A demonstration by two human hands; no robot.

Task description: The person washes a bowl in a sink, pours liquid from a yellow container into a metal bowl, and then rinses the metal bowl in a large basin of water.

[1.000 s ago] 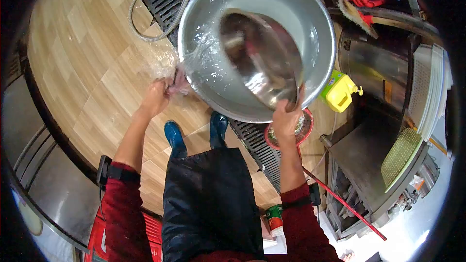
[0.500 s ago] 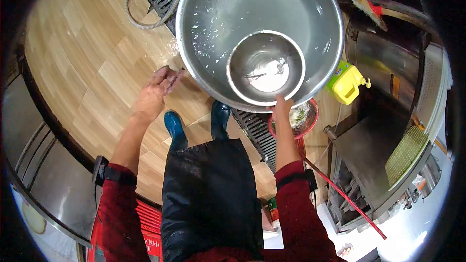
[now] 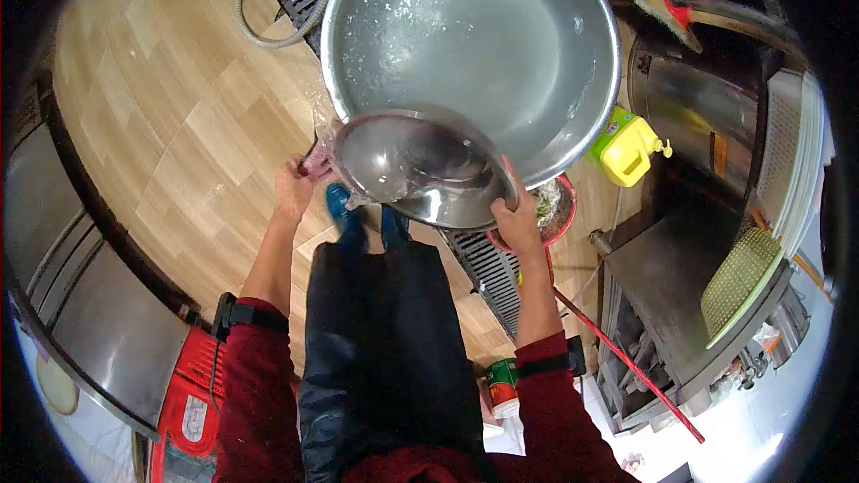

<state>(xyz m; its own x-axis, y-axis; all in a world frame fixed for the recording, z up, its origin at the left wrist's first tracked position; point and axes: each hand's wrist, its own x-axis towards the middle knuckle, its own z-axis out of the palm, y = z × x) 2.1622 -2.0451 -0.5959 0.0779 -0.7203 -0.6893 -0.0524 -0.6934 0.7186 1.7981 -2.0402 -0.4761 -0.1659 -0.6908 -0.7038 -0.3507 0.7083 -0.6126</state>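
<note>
A small steel bowl (image 3: 420, 165) is lifted and tilted in front of me, between my two hands. My right hand (image 3: 517, 219) grips its right rim. My left hand (image 3: 295, 186) is at its left edge, closed on a crumpled pinkish scrub pad (image 3: 318, 159) that touches the bowl. Behind the small bowl stands a big steel basin (image 3: 474, 36) with water in it, resting on a dark floor grate (image 3: 479, 259).
A yellow detergent bottle (image 3: 624, 148) stands right of the basin. A red dish (image 3: 557, 215) with scraps lies below it. A grey hose (image 3: 268, 31) runs across the wooden floor. A steel unit (image 3: 698, 277) and a red-handled stick (image 3: 626, 362) are at right.
The small bowl has come out of the big basin toward me and is tilted. My left hand has moved from the open floor to the bowl's left edge with the pad.
</note>
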